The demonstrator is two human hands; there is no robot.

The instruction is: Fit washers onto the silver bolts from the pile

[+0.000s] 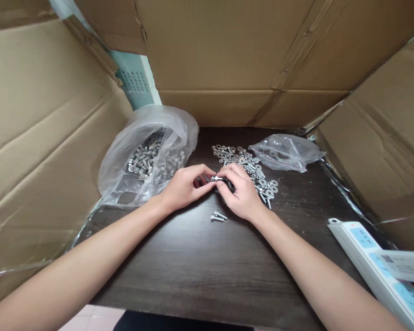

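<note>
A small metal bolt (216,179) is held above the middle of the dark counter (193,266), its head end pinched by the left hand (186,186), whose thumb and fingers are clamped on it; its other end is gripped between the thumb and fingers of the right hand (237,189). Just below, two loose bolts (218,218) are laid side by side. Beyond the right hand, a pile of bolts and washers (259,174) is spread toward the far edge. Toward the far left corner, a clear plastic bag (181,120) is filled with bolts; near the far right corner, a flattened bag (283,151) is seen. A power strip (370,253) is placed along the right edge.
</note>
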